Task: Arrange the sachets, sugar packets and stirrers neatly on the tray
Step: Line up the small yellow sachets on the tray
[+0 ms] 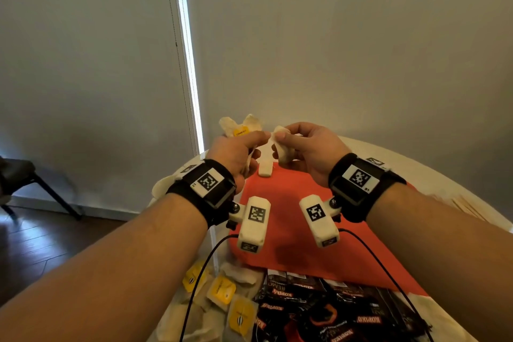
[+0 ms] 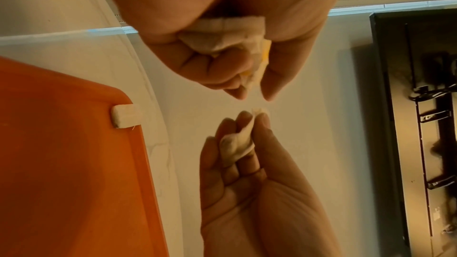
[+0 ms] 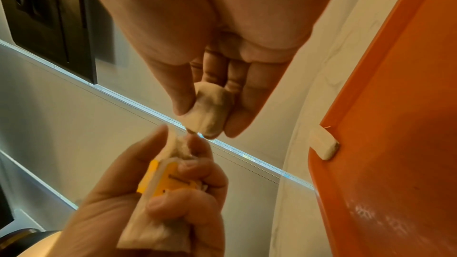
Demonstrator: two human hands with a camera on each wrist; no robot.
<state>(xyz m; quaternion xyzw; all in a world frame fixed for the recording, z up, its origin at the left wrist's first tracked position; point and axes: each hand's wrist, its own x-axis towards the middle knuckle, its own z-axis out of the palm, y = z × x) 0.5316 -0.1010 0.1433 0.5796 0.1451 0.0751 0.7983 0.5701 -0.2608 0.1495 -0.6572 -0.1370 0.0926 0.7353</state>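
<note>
A: What's around your surface (image 1: pixel 433 175)?

B: A dark chair (image 1: pixel 25 175) far left, grey wall behind. Yellow-labelled sachets (image 1: pixel 222 290), then black sachets (image 1: pixel 333 311), lie nearest you, cut off below; the orange tray (image 1: pixel 291 216) lies just beyond.

A: And your hands?

B: Your left hand (image 1: pixel 236 155) clutches several tea bags (image 1: pixel 241 126); your right hand (image 1: pixel 308 150) pinches one tea bag (image 1: pixel 283 151) above the tray's far edge. Stirrers (image 1: pixel 469 208) at right look blurred.

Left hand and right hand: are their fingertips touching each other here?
Apart. In the left wrist view a strip of pale background shows between the left hand fingertips and the right hand fingertips; each hand holds its own tea bag.
</note>
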